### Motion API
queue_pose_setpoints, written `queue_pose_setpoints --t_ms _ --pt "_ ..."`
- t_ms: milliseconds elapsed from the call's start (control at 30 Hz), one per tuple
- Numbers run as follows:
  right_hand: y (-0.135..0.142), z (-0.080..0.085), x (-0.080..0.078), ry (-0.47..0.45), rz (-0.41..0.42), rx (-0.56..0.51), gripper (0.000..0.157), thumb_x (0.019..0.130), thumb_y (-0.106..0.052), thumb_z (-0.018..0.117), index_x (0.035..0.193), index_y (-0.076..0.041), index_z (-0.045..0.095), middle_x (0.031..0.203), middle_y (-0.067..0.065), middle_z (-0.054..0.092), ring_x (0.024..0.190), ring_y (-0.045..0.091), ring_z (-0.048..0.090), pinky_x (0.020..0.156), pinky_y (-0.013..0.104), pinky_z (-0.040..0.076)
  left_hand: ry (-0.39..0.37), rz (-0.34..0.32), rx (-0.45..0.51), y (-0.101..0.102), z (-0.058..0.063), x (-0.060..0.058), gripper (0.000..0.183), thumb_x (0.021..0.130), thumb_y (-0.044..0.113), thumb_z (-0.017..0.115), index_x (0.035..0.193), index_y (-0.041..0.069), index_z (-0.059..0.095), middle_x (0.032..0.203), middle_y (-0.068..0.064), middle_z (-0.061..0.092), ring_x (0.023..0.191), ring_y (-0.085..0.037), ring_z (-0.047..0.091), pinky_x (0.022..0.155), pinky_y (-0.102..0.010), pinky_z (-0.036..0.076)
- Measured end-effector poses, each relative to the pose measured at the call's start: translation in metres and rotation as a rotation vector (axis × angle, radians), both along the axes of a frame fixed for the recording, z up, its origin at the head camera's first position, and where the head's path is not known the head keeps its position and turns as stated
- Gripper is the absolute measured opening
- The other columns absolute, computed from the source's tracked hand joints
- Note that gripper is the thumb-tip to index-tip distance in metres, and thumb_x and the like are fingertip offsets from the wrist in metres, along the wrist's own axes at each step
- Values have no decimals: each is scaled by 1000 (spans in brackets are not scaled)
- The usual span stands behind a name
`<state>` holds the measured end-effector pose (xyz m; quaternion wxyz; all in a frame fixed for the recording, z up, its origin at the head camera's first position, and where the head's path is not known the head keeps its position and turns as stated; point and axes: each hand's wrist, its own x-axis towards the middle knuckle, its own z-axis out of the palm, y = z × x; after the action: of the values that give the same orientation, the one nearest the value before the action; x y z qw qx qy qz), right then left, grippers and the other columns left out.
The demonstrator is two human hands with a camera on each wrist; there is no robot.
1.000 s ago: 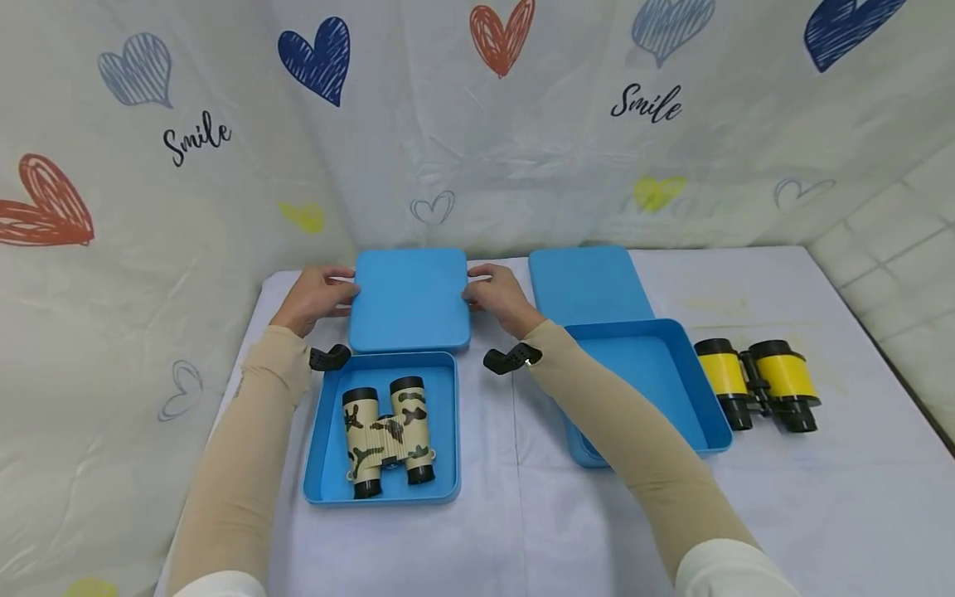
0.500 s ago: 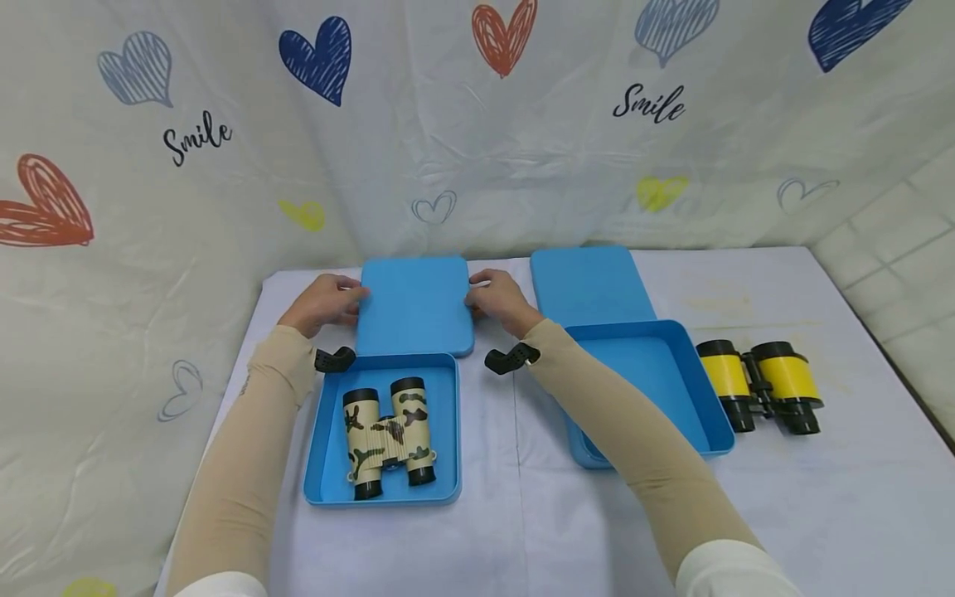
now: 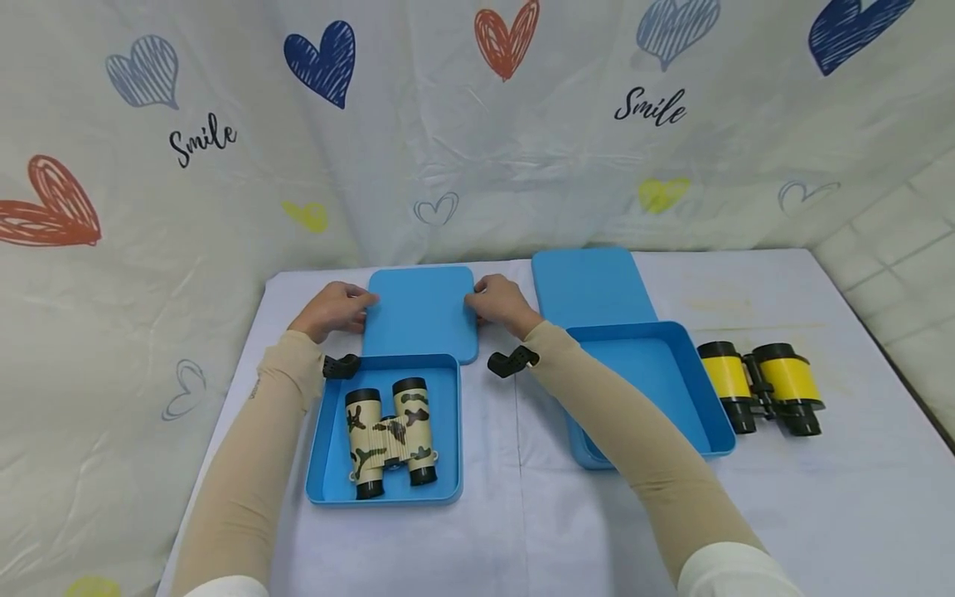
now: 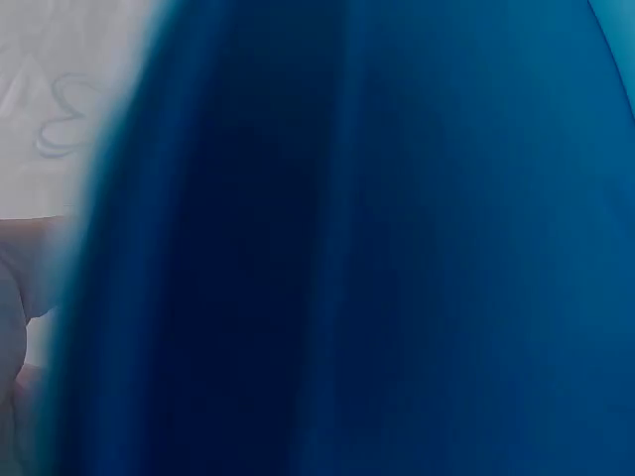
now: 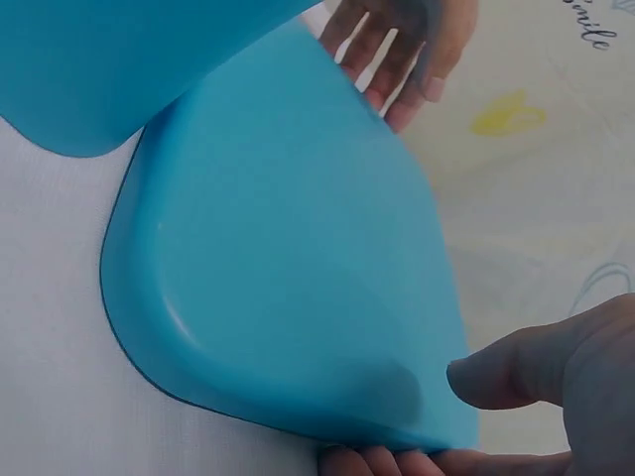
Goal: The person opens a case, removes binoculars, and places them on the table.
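My left hand and right hand hold a blue rectangular lid by its two sides. In the right wrist view, the right thumb reaches over the lid's corner while the other fingertips lie along its edge; fingers of the left hand show at the opposite side. Just in front is an open blue box with camouflage binoculars lying inside. The lid's near edge meets the box's far rim in the head view. Blurred blue box wall fills most of the left wrist view.
To the right, a second open blue box overlaps another blue lid behind it. Yellow and black binoculars lie right of that box. A heart-printed curtain hangs behind the white-clothed table.
Both hands have drawn the left lid nearer and slightly right, up to the box's far rim. The boxes and both pairs of binoculars have stayed in place.
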<state>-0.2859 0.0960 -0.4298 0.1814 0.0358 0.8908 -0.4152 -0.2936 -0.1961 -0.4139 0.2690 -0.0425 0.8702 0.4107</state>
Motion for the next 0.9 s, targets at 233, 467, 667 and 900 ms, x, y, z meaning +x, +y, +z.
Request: queue_pose_setpoints --t_ms 233,467,667,900 --pt "1 2 3 24 43 67 39 101 -27 58 126 2 66 110 16 72 88 22 72 88 38 56 2 -5 8 0 2 7 69 108 40 50 158 -4 32 154 -29 48 136 -41 60 119 -52 45" --pt "4 2 6 12 70 71 45 100 -29 58 133 1 63 116 16 72 90 22 71 95 41 57 10 -17 21 -4 0 10 69 108 42 50 159 -1 33 155 -26 48 138 -39 59 120 -52 44" --pt "6 11 14 6 81 53 62 99 -32 59 149 2 49 130 19 69 99 25 74 108 48 55 42 -24 5 -7 4 18 67 108 42 50 158 0 35 157 -25 47 136 -40 59 115 -50 49" --pt "5 21 26 3 88 21 61 99 -33 60 150 -1 49 138 17 64 100 24 73 103 45 57 93 -33 -7 -12 11 33 58 108 39 51 154 4 41 151 -25 52 133 -41 61 110 -50 53"
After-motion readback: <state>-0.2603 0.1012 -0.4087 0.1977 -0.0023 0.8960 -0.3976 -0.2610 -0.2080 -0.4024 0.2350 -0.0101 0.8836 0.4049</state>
